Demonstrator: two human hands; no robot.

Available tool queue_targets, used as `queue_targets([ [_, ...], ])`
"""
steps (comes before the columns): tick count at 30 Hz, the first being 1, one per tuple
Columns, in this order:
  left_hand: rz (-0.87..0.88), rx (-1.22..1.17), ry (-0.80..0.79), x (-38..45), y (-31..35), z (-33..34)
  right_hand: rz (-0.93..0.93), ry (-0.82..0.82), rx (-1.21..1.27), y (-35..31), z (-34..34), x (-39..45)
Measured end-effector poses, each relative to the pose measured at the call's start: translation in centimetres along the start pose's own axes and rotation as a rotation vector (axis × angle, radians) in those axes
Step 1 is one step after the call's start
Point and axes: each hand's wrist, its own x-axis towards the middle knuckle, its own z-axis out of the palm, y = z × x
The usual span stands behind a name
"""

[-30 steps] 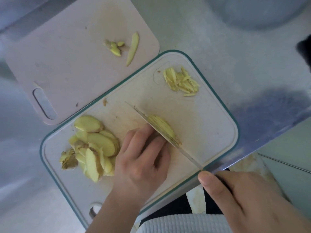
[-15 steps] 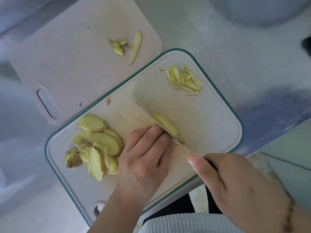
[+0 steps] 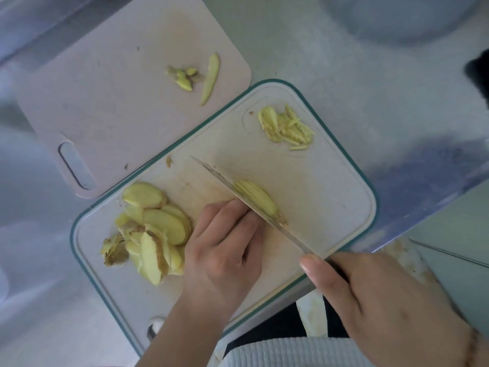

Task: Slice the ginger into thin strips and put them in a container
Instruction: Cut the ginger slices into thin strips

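On the teal-rimmed cutting board (image 3: pixel 344 207), the right hand (image 3: pixel 383 305) grips the knife (image 3: pixel 254 205), its thin blade against a fanned stack of ginger strips (image 3: pixel 258 196) mid-board. The left hand (image 3: pixel 225 250), fingers curled, rests just beside the blade. Smooth pale ginger slices (image 3: pixel 158 223) crowd the left edge; a pile of cut strips (image 3: pixel 287 128) lies near the far corner, with bare board between.
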Motion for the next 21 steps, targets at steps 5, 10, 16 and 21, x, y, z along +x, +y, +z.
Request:
queue_targets([
  [5, -0.007, 0.022, 0.018, 0.1, 0.3, 0.2, -0.016, 0.077, 0.126, -0.3, -0.3, -0.6],
  [10, 0.001, 0.019, 0.039, 0.0, 0.2, 0.2, -0.011, 0.033, 0.102, -0.1, -0.6, -1.1],
  [16, 0.016, 0.034, 0.025, 0.1, 0.3, 0.3, 0.007, 0.014, 0.079, 0.2, -0.5, -0.9],
  [21, 0.019, 0.049, 0.002, 0.0, 0.2, 0.2, 0.026, 0.012, 0.011, -0.1, -0.3, -0.5],
])
